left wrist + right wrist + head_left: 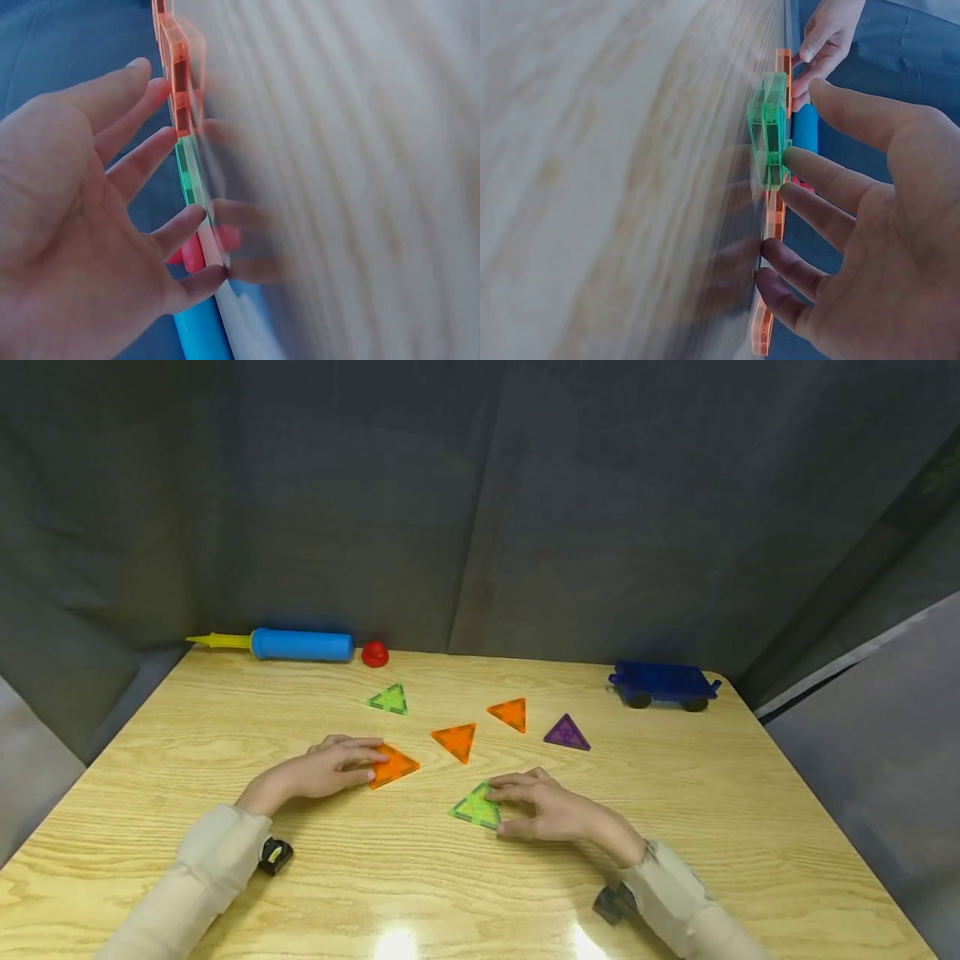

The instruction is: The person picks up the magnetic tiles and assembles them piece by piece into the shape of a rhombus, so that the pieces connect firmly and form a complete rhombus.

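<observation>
- The left hand lay with fingers loosely extended and spread, its fingertips touching the left side of the left orange triangular tile without gripping it.
- The right hand had its fingers similarly loose and apart; fingertips touched the right side of the near green triangular tile, which rested flat on the wood-grain surface, right of and nearer than the left orange triangular tile.
- Between the hands and farther off lay the middle orange triangular tile, with the far orange triangular tile beyond it to the right.
- The far green triangular tile sat farther back on the left, and a purple triangular tile lay to the right, well apart from it.
- Along the far edge stood a blue-and-yellow pump at left, a red dome-shaped piece just beside it, and a dark blue toy wagon at far right.
- A dark curtain hung behind.
</observation>
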Tool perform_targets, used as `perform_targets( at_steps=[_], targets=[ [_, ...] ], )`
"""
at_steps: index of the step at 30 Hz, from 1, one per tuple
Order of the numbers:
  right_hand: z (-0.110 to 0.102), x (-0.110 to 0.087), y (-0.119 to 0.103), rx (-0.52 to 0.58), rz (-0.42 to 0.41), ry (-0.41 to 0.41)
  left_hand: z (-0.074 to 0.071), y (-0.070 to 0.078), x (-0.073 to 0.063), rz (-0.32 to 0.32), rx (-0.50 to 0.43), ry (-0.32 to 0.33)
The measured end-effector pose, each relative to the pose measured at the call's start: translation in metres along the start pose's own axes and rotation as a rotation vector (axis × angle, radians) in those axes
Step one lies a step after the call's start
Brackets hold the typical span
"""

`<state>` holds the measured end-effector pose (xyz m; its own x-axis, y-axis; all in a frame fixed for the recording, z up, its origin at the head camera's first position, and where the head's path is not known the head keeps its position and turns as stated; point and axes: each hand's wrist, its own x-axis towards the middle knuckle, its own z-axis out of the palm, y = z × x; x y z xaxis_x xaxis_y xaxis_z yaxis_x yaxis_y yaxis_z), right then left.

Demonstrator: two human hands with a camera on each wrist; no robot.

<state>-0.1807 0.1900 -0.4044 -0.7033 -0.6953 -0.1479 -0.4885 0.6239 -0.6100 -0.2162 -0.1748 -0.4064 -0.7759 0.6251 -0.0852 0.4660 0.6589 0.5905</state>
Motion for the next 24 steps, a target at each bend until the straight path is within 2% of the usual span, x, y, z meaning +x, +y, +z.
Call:
perform_targets(
  at_steps=[12, 24],
  targets=[
    [0.001, -0.003, 0.0, -0.01, -0.015, 0.002, 0.012, 0.014, -0.004, -0.001, -0.031, -0.039],
    [0.001, -0.002, 0.001, -0.015, -0.037, 0.011, 0.021, 0.033, -0.004, 0.027, -0.036, -0.066]
  ],
)
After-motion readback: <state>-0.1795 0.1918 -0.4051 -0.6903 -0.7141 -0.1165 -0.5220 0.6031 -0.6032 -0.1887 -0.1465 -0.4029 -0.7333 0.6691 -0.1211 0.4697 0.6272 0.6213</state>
